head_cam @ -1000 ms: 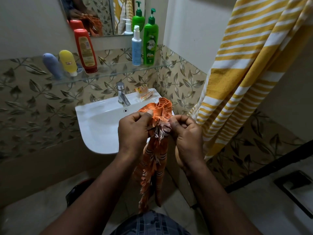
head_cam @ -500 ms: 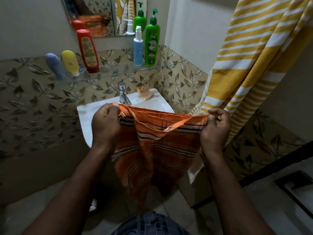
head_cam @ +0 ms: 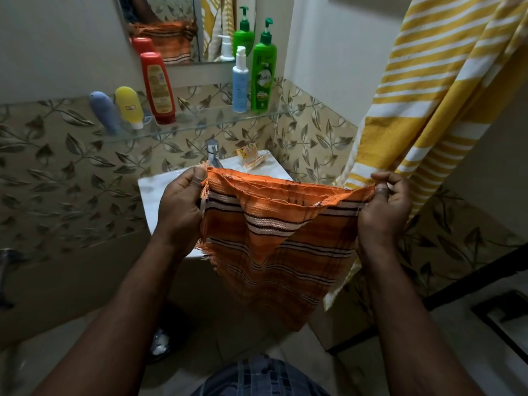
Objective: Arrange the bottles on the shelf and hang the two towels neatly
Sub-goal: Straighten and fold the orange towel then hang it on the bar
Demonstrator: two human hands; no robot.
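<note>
- Though it was bunched up a second ago, the orange towel (head_cam: 280,238) is now spread wide, at 6 o'clock from the sink (head_cam: 154,192).
- The left hand (head_cam: 180,207) and right hand (head_cam: 383,207) each pinch a top corner.
- It looks ready to hang.

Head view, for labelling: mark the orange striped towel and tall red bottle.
Orange striped towel (head_cam: 280,252): head view, hanging middle.
Tall red bottle (head_cam: 157,88): head view, yellow label.

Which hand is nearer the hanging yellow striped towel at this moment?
Right. The right hand, pinching the orange towel's corner, sits right beside the yellow striped towel's lower edge; the left hand holds the opposite corner over the sink, clearly farther away.
</note>
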